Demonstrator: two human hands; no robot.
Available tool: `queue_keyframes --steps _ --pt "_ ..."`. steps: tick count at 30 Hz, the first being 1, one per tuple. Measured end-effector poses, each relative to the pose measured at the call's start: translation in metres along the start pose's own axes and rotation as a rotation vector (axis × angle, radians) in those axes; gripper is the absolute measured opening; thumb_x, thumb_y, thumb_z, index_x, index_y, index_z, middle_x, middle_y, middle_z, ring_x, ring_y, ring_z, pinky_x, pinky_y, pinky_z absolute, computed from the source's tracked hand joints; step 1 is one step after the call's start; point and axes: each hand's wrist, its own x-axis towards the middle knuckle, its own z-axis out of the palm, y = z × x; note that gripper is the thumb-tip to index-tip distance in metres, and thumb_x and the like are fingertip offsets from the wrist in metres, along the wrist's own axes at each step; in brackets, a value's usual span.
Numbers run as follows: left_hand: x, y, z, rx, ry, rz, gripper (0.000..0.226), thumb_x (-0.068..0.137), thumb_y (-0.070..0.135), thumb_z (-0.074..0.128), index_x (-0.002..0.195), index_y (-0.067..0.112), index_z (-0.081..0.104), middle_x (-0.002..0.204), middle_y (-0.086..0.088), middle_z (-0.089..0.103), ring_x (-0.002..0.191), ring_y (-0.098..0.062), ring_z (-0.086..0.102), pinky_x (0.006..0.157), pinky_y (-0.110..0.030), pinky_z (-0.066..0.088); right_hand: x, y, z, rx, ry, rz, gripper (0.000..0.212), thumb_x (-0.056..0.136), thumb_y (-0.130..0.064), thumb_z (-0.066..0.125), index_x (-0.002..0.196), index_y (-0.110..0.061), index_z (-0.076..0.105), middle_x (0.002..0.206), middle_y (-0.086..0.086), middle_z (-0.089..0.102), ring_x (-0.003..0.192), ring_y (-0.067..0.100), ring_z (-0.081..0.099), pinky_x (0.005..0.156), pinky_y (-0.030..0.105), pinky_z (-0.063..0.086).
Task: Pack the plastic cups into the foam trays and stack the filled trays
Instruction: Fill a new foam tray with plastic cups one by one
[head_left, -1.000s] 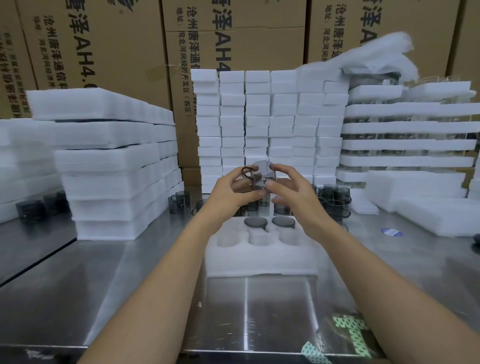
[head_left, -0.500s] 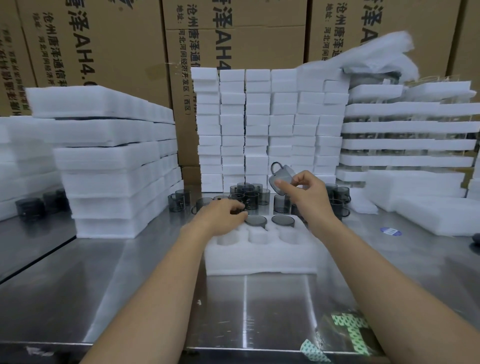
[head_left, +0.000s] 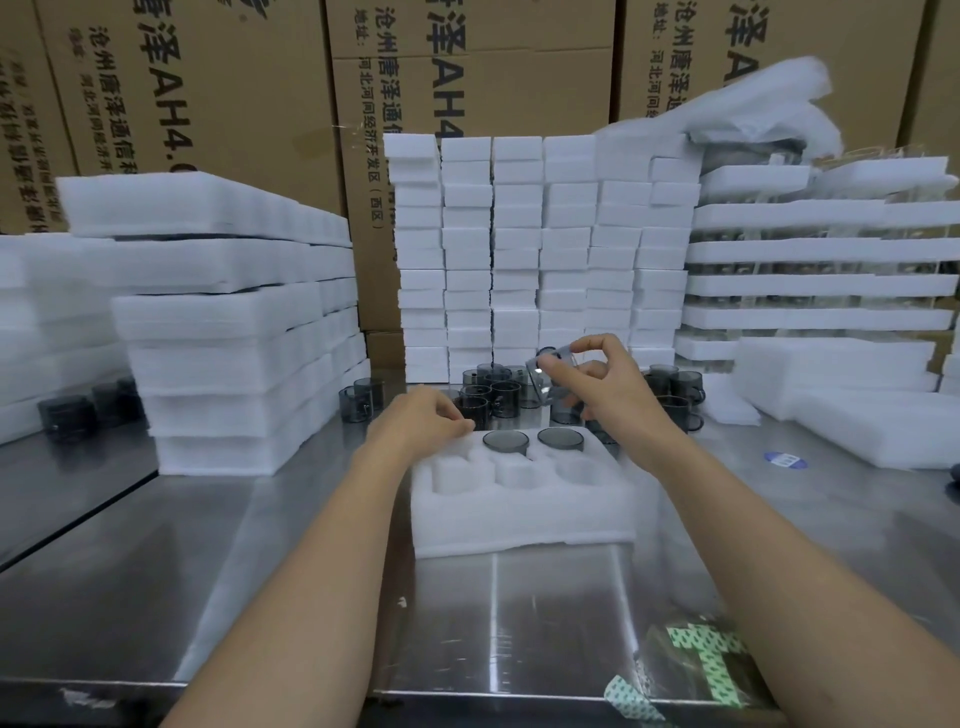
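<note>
Plastic cup (head_left: 545, 376), tilted, is pinched in the right hand (head_left: 597, 387) over the foam tray (head_left: 519, 514), likely ready for seating; the left hand (head_left: 421, 426) beside it rests curled on the tray's corner, grasp unclear.

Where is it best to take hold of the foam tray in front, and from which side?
Probably the two short end walls of the tray, coming from left and right together. It lies flat and wide, the foam looks soft, and two cups sit in its back pockets.
</note>
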Motion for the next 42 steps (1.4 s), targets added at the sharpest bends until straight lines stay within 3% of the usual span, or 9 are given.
queue_keyframes --steps 7,13,19,24,29,33,36,39,42 --pt "0.004 -0.012 -0.003 -0.072 0.027 -0.054 0.013 0.094 0.037 0.079 0.082 0.033 0.080 0.094 0.011 0.077 0.098 -0.014 0.070 0.096 -0.047 0.060 0.004 -0.001 -0.023 -0.268 -0.401 0.091 0.053 0.075 -0.078 0.077 0.071 -0.026 0.065 0.067 -0.003 0.043 0.063 0.019 0.037 0.063 0.035 0.028" --pt "0.009 -0.016 0.001 -0.103 -0.028 0.004 0.018 0.098 0.030 0.074 0.081 0.034 0.079 0.095 0.018 0.073 0.092 -0.006 0.068 0.074 -0.028 0.054 -0.001 0.001 -0.027 -0.346 -0.518 0.120 0.038 0.080 -0.054 0.083 0.091 -0.020 0.073 0.085 -0.008 0.068 0.073 0.015 0.050 0.066 0.031 0.035" --pt "0.012 -0.020 0.002 -0.136 -0.031 0.002 0.014 0.098 0.032 0.072 0.087 0.032 0.081 0.097 0.021 0.071 0.091 -0.004 0.067 0.068 -0.022 0.048 -0.002 0.000 -0.032 -0.405 -0.619 0.140 0.052 0.059 -0.045 0.094 0.099 -0.024 0.070 0.095 -0.006 0.065 0.085 0.014 0.053 0.069 0.031 0.036" --pt "0.012 -0.019 0.004 -0.127 -0.034 0.010 0.015 0.100 0.033 0.070 0.088 0.034 0.079 0.099 0.021 0.070 0.093 -0.002 0.065 0.067 -0.021 0.046 -0.002 0.000 -0.031 -0.401 -0.594 0.130 0.051 0.070 -0.068 0.083 0.095 -0.025 0.074 0.091 -0.009 0.069 0.082 0.014 0.053 0.074 0.034 0.038" --pt "0.013 -0.018 0.005 -0.077 -0.024 0.029 0.019 0.101 0.032 0.067 0.086 0.035 0.078 0.097 0.022 0.069 0.092 -0.003 0.065 0.069 -0.023 0.048 -0.003 -0.002 -0.017 -0.328 -0.324 0.036 0.059 0.094 -0.078 0.052 0.096 -0.023 0.076 0.084 -0.020 0.069 0.079 0.009 0.059 0.073 0.026 0.042" --pt "0.013 -0.018 0.007 -0.063 -0.015 0.039 0.020 0.102 0.033 0.066 0.085 0.038 0.076 0.094 0.022 0.067 0.090 -0.002 0.064 0.069 -0.024 0.046 -0.007 0.001 0.013 -0.543 -0.387 -0.158 0.070 0.089 -0.084 0.045 0.129 -0.031 0.069 0.130 -0.011 0.068 0.117 0.005 0.060 0.096 0.030 0.044" --pt "0.013 -0.016 0.008 -0.066 -0.022 0.040 0.020 0.104 0.034 0.064 0.089 0.036 0.077 0.094 0.023 0.066 0.087 -0.001 0.061 0.067 -0.022 0.044 -0.007 0.011 0.021 -0.909 -0.574 -0.049 0.077 0.094 -0.079 0.050 0.160 -0.041 0.039 0.169 -0.008 0.035 0.157 0.019 0.027 0.125 0.044 0.025" --pt "0.012 -0.014 0.009 -0.056 -0.076 0.038 0.026 0.107 0.031 0.058 0.093 0.034 0.080 0.097 0.024 0.067 0.094 -0.007 0.066 0.071 -0.022 0.050 -0.008 0.018 0.020 -1.022 -0.604 0.066 0.088 0.090 -0.086 0.044 0.165 -0.046 0.022 0.177 -0.009 0.011 0.164 0.019 0.000 0.131 0.051 0.004" --pt "0.009 -0.013 0.008 -0.047 -0.081 0.037 0.029 0.107 0.030 0.055 0.092 0.035 0.079 0.098 0.020 0.070 0.097 -0.013 0.069 0.076 -0.027 0.053 -0.010 0.009 0.018 -0.848 -0.481 -0.053 0.084 0.089 -0.089 0.041 0.162 -0.050 0.029 0.176 -0.008 0.014 0.163 0.014 0.003 0.129 0.046 0.006"
